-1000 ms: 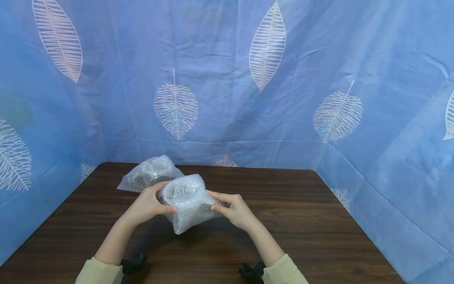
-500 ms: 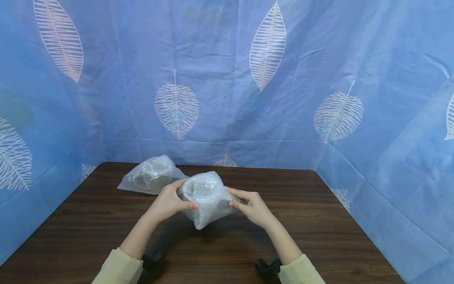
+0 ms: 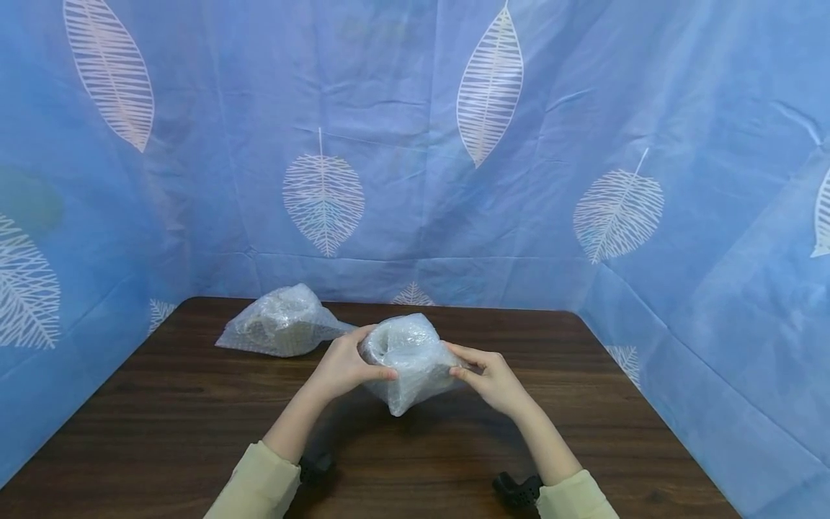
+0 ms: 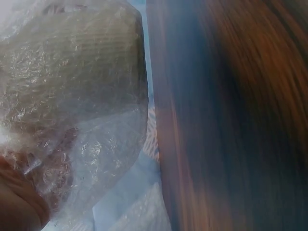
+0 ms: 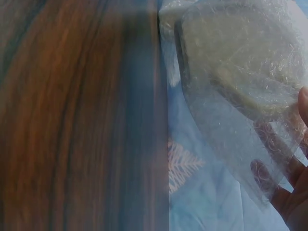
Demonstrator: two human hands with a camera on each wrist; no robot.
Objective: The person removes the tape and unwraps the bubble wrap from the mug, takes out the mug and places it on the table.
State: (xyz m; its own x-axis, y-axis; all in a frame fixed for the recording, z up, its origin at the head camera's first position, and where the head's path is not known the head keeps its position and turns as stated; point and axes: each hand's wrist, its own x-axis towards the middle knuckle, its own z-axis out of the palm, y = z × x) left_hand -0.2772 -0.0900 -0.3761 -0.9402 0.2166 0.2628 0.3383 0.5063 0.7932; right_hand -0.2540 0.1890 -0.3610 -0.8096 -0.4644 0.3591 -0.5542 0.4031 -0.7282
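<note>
Both hands hold a bubble-wrapped bundle [image 3: 415, 364] between them, tilted, with a shadow on the table below it. On its left side, the left hand [image 3: 344, 366] grips with the thumb on the near face and the other fingers behind. The right hand [image 3: 491, 378] pinches the loose wrap at the right side. In the right wrist view, fingers [image 5: 284, 159] show through the clear film. A pale brownish item inside the wrap [image 4: 82, 62] is visible in the left wrist view, but its kind cannot be made out.
A second bubble-wrapped bundle [image 3: 275, 324] lies at the back left of the dark wooden table [image 3: 551, 404], close behind the left hand. Blue leaf-patterned cloth [image 3: 402, 202] hangs around the back and sides.
Both hands have carried the held bundle to the right, and its grip looks the same. More of the second bundle shows now, which stays where it was.
</note>
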